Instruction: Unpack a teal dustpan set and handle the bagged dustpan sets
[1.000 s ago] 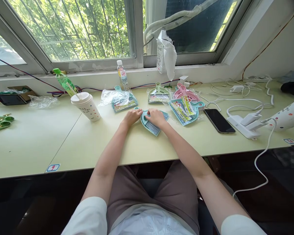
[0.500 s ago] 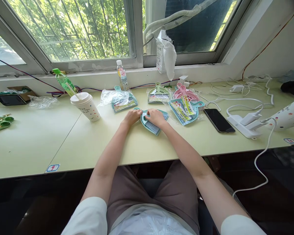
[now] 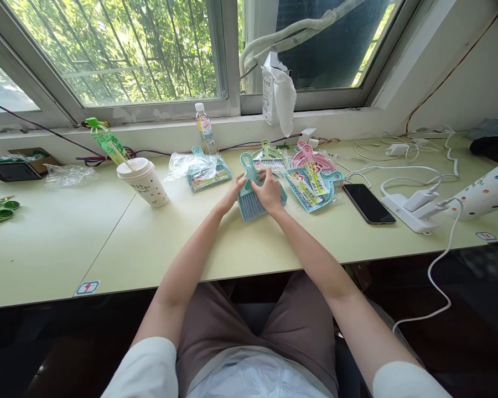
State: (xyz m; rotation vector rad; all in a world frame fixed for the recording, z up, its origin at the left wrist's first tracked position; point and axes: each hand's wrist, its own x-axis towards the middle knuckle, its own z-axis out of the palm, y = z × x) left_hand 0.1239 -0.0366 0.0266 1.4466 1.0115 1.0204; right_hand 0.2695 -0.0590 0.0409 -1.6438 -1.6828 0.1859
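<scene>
A small teal dustpan and brush set is between my hands on the table, its looped handle pointing away from me and its grey bristles towards me. My right hand grips it from the right, fingers bent over the brush's upper part. At the left edge, my left hand holds it near the base of the handle; part of its grip is hidden. To the right lies a teal set with a yellow label, beside a pink set. A green set lies behind, and another wrapped teal set sits to the left.
A lidded paper cup and a green-capped bottle stand at left. A clear bottle is by the window. On the right are a black phone, a white power strip with cables, and a dotted cup on its side.
The dustpan and brush set has turned so its handle, earlier pointing left, now points away from me. My left hand has moved from the handle's end to the set's left edge.
</scene>
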